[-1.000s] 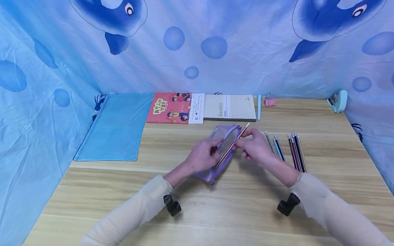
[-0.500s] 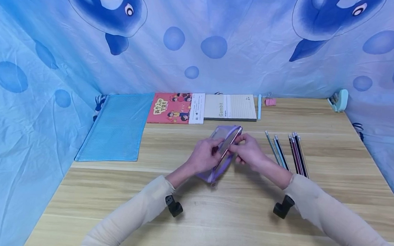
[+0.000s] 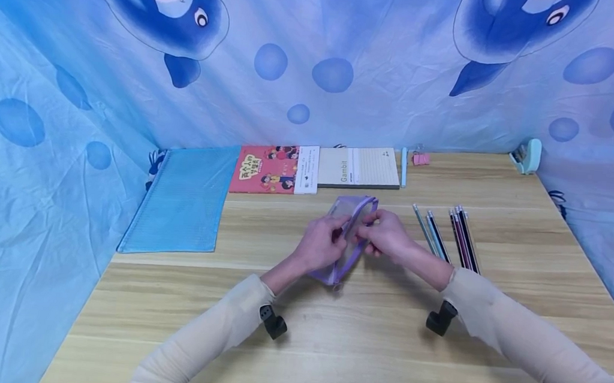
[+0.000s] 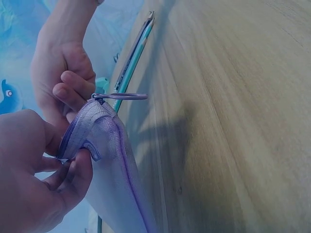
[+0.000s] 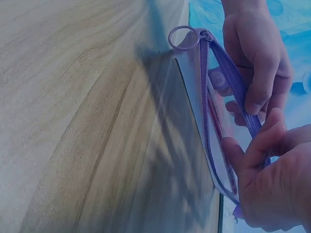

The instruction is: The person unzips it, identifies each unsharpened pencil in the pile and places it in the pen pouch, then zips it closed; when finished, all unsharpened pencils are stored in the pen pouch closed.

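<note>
Two hands meet over one purple mesh pouch (image 3: 348, 234) at the middle of the wooden worktop (image 3: 360, 340). Going left to right across the head view: a blue mesh folder (image 3: 183, 197) lies flat at the far left of the worktop, its far edge against the blue whale-print cloth (image 3: 306, 59) that walls the space. Beside it, along the back edge, sit a red picture book (image 3: 268, 169) and a pale notebook (image 3: 360, 167), touching side by side, then a light blue pen (image 3: 403, 166) and a small pink clip (image 3: 421, 158).

The left hand (image 3: 320, 245) has its grip closed on the pouch: the left wrist view shows thumb and fingers pinching the zipper edge, with the ring pull (image 4: 120, 96) sticking out at the pouch's end. The pouch stands tilted on its edge, its lower end near the worktop, its zipper open along the top. In the right wrist view a slim pinkish pencil (image 5: 219, 141) lies inside the pouch, seen through the mesh.

The right hand (image 3: 387, 234) also grips the pouch, its fingers curled over the opposite lip of the opening, just beside the left hand's fingers.

Right of the hands, a row of pencils (image 3: 446, 235) lies on the worktop, near but apart from the pouch. At the far right corner stands a mint-coloured stapler (image 3: 527, 156).
</note>
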